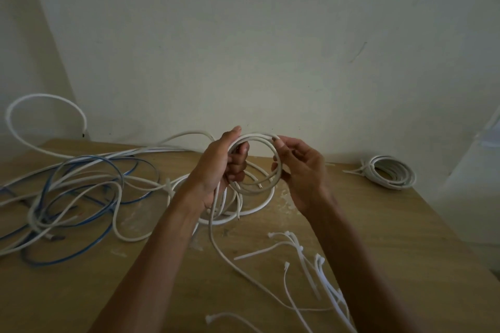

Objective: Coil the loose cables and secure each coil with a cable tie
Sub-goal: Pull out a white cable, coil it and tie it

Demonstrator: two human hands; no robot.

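Both my left hand (219, 167) and right hand (300, 170) grasped the white coil (259, 137) above the desk (392, 224) centre. Loose cables (81, 186) sprawled over its left side, reaching under my hands. A tied coil (397, 178) sat at the far right corner, and cable ties (303, 254) lay near the front edge.

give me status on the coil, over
Left hand grips coil, right hand pinches its rim. Coil untied, tail trailing to table. Ties lie near. Nothing blocking.

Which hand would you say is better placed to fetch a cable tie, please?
Probably the right hand: the cable ties lie on its side, while the left hand grips the white cable coil.
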